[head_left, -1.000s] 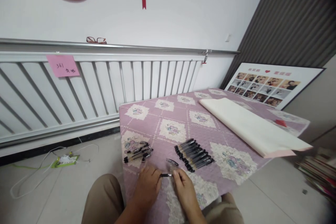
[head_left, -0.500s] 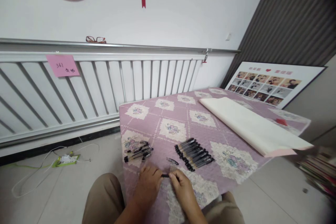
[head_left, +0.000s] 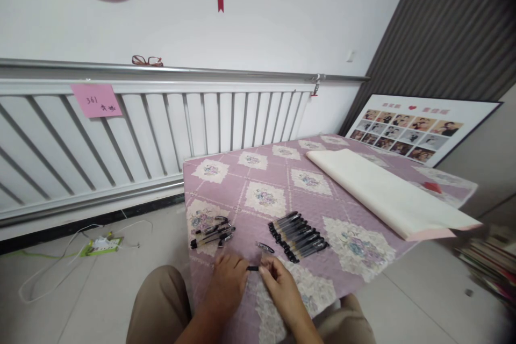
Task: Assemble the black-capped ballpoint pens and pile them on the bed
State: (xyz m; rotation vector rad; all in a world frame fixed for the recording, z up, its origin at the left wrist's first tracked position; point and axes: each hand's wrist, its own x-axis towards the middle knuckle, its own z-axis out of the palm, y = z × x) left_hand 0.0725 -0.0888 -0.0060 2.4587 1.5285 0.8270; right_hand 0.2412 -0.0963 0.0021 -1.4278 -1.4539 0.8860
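Observation:
My left hand (head_left: 227, 282) and my right hand (head_left: 278, 285) meet at the near edge of the purple table (head_left: 258, 183). Both pinch a short black pen (head_left: 253, 268) between them, one hand on each end. A loose black cap (head_left: 265, 248) lies just beyond my fingers. To the right of it lies a neat row of several black pens (head_left: 298, 236). A looser heap of pen parts (head_left: 213, 231) sits to the left.
A long roll of cream paper (head_left: 387, 193) crosses the table's right side. A white radiator (head_left: 141, 134) with a pink note (head_left: 97, 100) runs behind. Glasses (head_left: 147, 61) rest on its rail. A photo board (head_left: 415, 128) leans at right. Cables (head_left: 80, 258) lie on the floor.
My two hands have drawn slightly closer together on the pen, so less of it shows between them. Nothing on the table has moved.

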